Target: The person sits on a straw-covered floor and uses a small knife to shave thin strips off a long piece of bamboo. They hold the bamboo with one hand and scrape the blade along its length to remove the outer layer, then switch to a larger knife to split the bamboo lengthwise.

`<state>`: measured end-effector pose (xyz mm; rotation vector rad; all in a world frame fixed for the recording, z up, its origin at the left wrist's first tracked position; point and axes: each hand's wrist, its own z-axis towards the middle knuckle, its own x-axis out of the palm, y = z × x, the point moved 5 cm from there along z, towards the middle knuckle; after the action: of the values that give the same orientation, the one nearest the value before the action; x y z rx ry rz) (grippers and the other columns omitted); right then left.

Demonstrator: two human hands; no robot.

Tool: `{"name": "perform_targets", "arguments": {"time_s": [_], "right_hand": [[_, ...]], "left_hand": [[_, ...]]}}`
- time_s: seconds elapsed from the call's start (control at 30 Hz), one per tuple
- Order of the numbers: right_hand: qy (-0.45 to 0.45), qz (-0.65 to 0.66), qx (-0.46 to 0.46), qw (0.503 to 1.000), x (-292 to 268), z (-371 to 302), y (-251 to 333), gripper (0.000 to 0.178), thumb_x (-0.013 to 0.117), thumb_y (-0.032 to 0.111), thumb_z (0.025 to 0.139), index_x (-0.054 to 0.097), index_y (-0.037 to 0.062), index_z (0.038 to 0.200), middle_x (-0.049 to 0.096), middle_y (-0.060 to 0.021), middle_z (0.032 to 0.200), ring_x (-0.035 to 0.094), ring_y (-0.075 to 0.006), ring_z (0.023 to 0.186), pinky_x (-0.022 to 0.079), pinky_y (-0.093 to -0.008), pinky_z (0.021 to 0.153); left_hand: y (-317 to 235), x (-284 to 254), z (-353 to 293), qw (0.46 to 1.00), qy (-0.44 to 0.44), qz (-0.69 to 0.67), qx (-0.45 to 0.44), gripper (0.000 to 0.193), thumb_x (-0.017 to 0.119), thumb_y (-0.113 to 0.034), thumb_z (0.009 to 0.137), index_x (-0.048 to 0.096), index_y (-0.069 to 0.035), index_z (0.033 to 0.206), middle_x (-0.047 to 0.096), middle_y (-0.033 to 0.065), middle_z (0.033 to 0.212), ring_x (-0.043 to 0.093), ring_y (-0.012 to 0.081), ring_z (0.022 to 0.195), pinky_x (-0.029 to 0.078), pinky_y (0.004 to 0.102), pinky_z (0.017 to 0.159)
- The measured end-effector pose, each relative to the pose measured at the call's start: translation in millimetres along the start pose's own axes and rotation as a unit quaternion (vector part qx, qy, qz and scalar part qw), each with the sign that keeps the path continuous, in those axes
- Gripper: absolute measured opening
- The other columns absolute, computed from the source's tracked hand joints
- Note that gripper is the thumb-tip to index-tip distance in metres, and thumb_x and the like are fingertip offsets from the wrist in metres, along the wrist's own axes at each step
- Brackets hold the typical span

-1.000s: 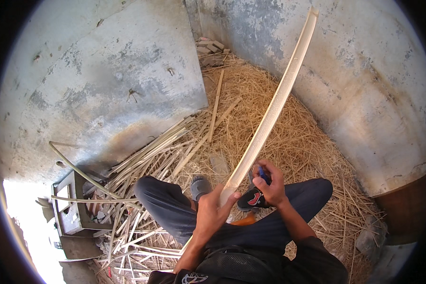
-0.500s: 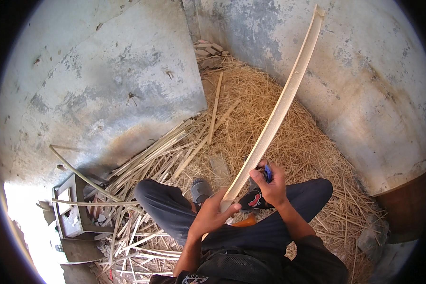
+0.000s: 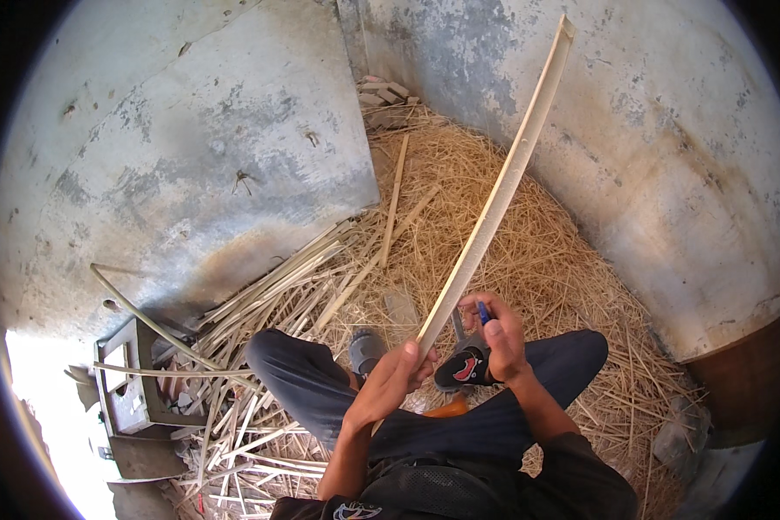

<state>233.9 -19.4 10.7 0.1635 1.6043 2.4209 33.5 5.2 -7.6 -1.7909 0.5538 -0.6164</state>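
Note:
My left hand (image 3: 388, 386) is closed round the lower end of a long split bamboo strip (image 3: 500, 195), pale and channelled along its inner face. The strip slants up and away to the right, its far end standing out in front of the wall. Just right of the strip, my right hand (image 3: 503, 342) grips a small blue-handled knife (image 3: 484, 312). A narrow grey blade seems to stick out beside the strip; the fingers cover most of the handle. The knife and the strip look slightly apart, though I cannot tell for sure.
Bamboo shavings (image 3: 459, 182) pile up against the walls ahead. Many cut strips (image 3: 273, 290) lie at the left, beside a grey metal box frame (image 3: 134, 381). An orange object (image 3: 449, 407) is partly hidden between my legs. Stone blocks (image 3: 381, 91) sit in the far corner.
The bamboo strip has swung a little to the left and turned, showing less of its inner face. My left hand has closed further round it; my right hand has shifted slightly and turned.

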Motion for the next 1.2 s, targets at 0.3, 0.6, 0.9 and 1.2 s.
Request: {"name": "perform_targets", "arguments": {"time_s": [0.3, 0.6, 0.9, 1.2], "right_hand": [[0.045, -0.269, -0.165, 0.948, 1.3, 8.8, 34.0, 0.032, 0.071, 0.032, 0.097, 0.068, 0.0006, 0.105, 0.069, -0.0131, 0.084, 0.070, -0.0277, 0.067, 0.052, -0.0360, 0.057], [0.049, -0.322, -0.180, 0.928, 3.4, 14.5, 36.9, 0.033, 0.073, 0.034, 0.096, 0.069, 0.0022, 0.105, 0.069, -0.0112, 0.083, 0.070, -0.0265, 0.064, 0.053, -0.0353, 0.054], [0.063, -0.339, -0.197, 0.918, 12.2, 10.3, 46.9, 0.034, 0.073, 0.036, 0.095, 0.070, 0.0027, 0.100, 0.070, -0.0111, 0.081, 0.068, -0.0271, 0.061, 0.052, -0.0359, 0.053], [0.047, -0.359, -0.186, 0.913, 2.1, 24.1, 50.3, 0.033, 0.073, 0.036, 0.096, 0.070, 0.0032, 0.101, 0.070, -0.0104, 0.081, 0.069, -0.0264, 0.062, 0.053, -0.0349, 0.054]], "left_hand": [[-26.5, -1.1, -3.2, 0.974, -0.124, 0.166, 0.097, 0.043, 0.035, -0.037, 0.114, 0.061, -0.003, 0.113, 0.057, 0.0048, 0.079, 0.053, 0.0156, 0.072, 0.044, 0.0304, 0.068], [-42.3, 9.8, -7.8, 0.945, -0.171, 0.257, 0.109, 0.030, 0.046, -0.027, 0.111, 0.060, -0.001, 0.116, 0.065, 0.0218, 0.079, 0.067, 0.0430, 0.077, 0.049, 0.0468, 0.070], [-43.6, 14.8, -7.1, 0.918, -0.196, 0.316, 0.139, 0.024, 0.049, -0.025, 0.110, 0.055, -0.002, 0.113, 0.065, 0.0251, 0.076, 0.064, 0.0497, 0.074, 0.046, 0.0553, 0.064], [-35.7, 13.1, -12.1, 0.901, -0.214, 0.358, 0.120, 0.022, 0.050, -0.025, 0.109, 0.053, -0.003, 0.107, 0.065, 0.0265, 0.075, 0.063, 0.0501, 0.072, 0.045, 0.0585, 0.063]]}}
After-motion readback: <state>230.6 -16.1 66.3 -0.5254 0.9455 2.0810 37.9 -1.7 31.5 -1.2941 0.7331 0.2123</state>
